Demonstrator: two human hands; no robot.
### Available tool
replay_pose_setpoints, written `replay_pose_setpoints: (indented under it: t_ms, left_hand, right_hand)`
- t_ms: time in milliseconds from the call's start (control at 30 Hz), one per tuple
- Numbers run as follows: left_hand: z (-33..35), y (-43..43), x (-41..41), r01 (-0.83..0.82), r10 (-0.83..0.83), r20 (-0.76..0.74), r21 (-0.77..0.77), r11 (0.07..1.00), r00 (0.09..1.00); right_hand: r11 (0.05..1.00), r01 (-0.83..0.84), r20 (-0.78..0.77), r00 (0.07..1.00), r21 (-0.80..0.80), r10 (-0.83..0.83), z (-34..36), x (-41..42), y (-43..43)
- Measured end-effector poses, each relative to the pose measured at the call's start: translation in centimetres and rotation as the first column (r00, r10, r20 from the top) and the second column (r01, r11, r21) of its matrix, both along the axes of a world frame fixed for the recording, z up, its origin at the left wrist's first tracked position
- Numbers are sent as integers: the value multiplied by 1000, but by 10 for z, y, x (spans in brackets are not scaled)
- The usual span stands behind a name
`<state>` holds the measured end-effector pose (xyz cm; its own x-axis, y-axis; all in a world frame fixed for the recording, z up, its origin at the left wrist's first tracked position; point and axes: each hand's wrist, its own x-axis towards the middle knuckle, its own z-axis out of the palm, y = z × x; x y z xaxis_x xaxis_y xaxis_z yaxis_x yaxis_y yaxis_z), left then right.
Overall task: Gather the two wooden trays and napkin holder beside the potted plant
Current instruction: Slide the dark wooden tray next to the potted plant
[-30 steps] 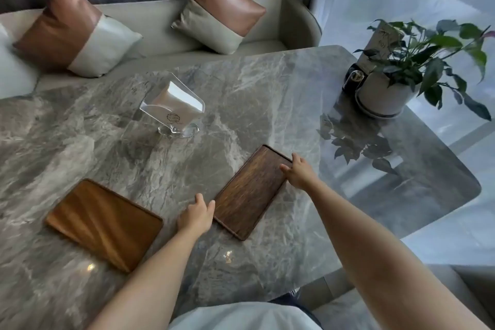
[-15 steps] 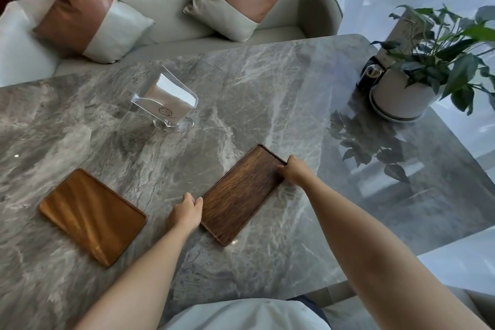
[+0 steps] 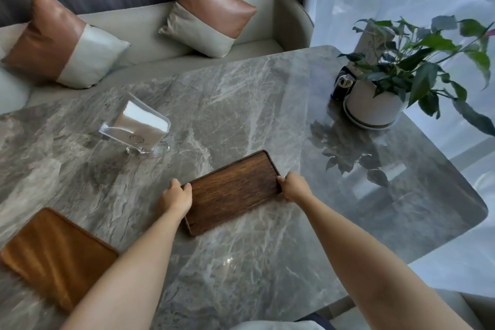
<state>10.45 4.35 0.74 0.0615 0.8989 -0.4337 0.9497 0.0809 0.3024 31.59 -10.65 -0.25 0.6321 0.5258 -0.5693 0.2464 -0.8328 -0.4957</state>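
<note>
A: Marble table, sofa behind. Dark tray sits mid-table, long axis running near-left to far-right. Left hand curled over its near-left short end, right hand curled over the far-right end. Both closed on the rim; tray looks flat on the table, lift not visible.

B: Direction to target?

A: Plant is far-right of the tray, well apart. Tray's long axis points roughly toward it, right hand leads, so likely a push or carry along that axis.

B: Rest?

A: Light tray near-left, untouched, closer to the left arm. Napkin holder far-left of the dark tray, upright. Both still well apart from the plant.
</note>
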Motion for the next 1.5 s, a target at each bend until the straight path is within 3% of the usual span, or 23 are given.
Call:
replay_pose_setpoints:
  t_ms: [200,433,600,933,1233,1500]
  left_hand:
    - [26,21,88,108,-110,197,21,994,974]
    - [38,26,185,269,-258,227,-21,963,939]
    - [31,24,239,306,-274,270,-84,948,923]
    - [5,18,341,478,-433,294,-98,873,852]
    - [-8,11,413,613,-586,318,19,790,746]
    - [-15,12,443,691,-700,198,122,712,686]
  right_hand:
    - [980,173,-1,985,101,-174,6,35,-28]
    - [925,324,-226,934,200,-278,13,71,-61]
    - [920,358,-276,911,160,-306,16,93,-77]
    - [807,584,-429,752,83,-500,5,129,-88]
    - [789,612,-403,737,56,-543,-6,160,-92]
    - [761,648,-468,682,31,-562,-8,177,-82]
